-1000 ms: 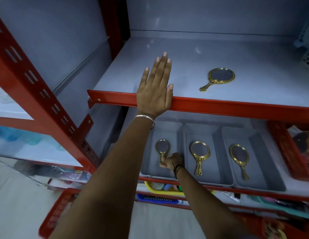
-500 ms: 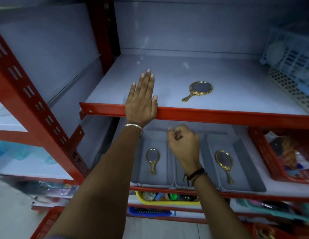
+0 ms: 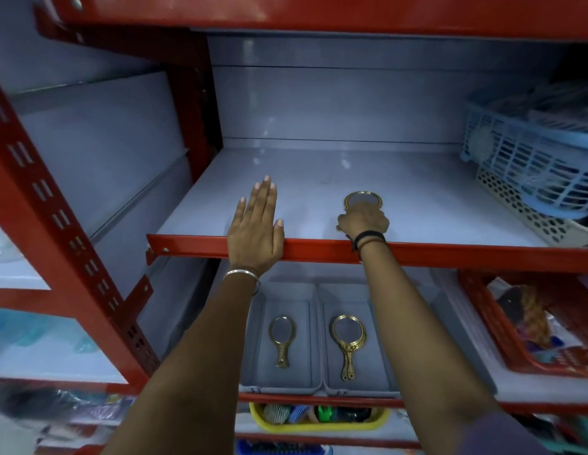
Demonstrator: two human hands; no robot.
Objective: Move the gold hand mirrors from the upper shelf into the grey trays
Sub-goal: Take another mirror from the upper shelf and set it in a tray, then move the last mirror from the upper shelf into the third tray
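One gold hand mirror (image 3: 364,200) lies on the grey upper shelf (image 3: 305,192). My right hand (image 3: 363,221) covers its handle with the fingers curled around it; only the round head shows beyond my knuckles. My left hand (image 3: 256,229) lies flat and open on the shelf's red front edge, left of the mirror. Below, two grey trays stand side by side: the left tray (image 3: 301,372) holds a small gold mirror (image 3: 281,339) and the middle tray (image 3: 368,372) holds a larger gold mirror (image 3: 347,343). My right forearm hides whatever lies further right.
A light blue basket (image 3: 529,165) stacked in a cream basket (image 3: 529,221) fills the upper shelf's right end. A red basket (image 3: 502,330) with mixed goods sits right of the trays. A yellow tray (image 3: 319,417) of small items is one shelf lower. Red uprights frame the left side.
My right hand has risen from the lower shelf's trays to the upper shelf and closed on the last mirror's handle. The view has tilted upward. My left hand stays on the shelf edge.
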